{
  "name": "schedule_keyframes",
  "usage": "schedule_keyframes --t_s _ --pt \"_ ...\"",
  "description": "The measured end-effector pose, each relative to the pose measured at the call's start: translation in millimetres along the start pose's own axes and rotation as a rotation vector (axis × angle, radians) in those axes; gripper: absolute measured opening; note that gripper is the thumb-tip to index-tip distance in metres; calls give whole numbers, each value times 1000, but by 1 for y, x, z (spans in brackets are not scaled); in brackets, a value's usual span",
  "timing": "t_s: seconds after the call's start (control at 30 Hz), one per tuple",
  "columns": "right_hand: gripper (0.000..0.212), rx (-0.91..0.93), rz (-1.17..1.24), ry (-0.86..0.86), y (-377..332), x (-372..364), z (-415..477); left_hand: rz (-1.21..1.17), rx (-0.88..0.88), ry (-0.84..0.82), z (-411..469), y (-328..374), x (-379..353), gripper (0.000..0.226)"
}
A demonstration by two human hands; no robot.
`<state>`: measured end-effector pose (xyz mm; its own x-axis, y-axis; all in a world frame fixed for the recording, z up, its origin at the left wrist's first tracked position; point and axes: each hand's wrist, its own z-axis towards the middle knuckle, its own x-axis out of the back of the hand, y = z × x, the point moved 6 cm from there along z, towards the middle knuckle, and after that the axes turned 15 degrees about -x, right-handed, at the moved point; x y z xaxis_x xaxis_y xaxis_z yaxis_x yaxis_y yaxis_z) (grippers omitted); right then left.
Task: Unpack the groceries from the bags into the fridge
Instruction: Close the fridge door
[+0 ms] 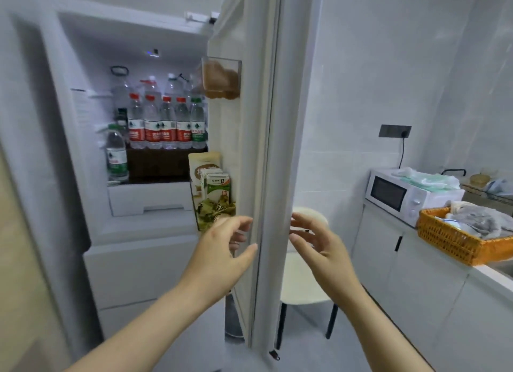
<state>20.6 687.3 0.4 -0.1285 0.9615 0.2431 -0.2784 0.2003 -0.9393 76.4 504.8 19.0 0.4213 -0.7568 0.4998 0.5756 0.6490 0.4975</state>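
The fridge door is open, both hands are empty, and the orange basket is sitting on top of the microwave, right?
Not quite. The head view shows the orange basket sitting on the counter beside the microwave, not on top of it. The rest is right: the fridge door is open, and the left hand and right hand are empty.

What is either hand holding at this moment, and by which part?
Nothing. The left hand and right hand are both open and empty, fingers spread, one on each side of the open fridge door's edge, with no grip closed on it.
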Motion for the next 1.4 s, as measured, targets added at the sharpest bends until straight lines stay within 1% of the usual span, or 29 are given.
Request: schedule_keyframes --t_s 0.27,0.37,0.5,0.67,0.73,0.87,0.97,1.1,1.33,1.4 --pt "31 38 17 -238 -23 -73 -4 52 165 109 -40 -26 55 59" --pt "33 52 -41 -324 -29 -109 0 68 204 140 -52 -41 82 60" --pt "35 57 -76 -348 -36 -152 10 71 232 191 -64 -64 115 56" --pt "38 107 -152 -278 -50 -203 34 92 224 235 -71 -98 159 54" --pt "42 150 -208 -243 -57 -218 44 98 216 224 -70 -112 171 54" --pt "63 263 -359 -148 -69 -249 66 123 217 218 -68 -143 197 54" --pt "77 300 -437 -92 -73 -265 84 138 230 270 -63 -164 215 52" --pt "86 307 -515 -95 -75 -287 109 170 283 324 -57 -193 235 55" --pt "100 420 -608 -66 -75 -328 173 273 354 378 -41 -253 264 59" --pt "104 439 -646 -54 -74 -340 193 314 357 387 -34 -268 271 55"
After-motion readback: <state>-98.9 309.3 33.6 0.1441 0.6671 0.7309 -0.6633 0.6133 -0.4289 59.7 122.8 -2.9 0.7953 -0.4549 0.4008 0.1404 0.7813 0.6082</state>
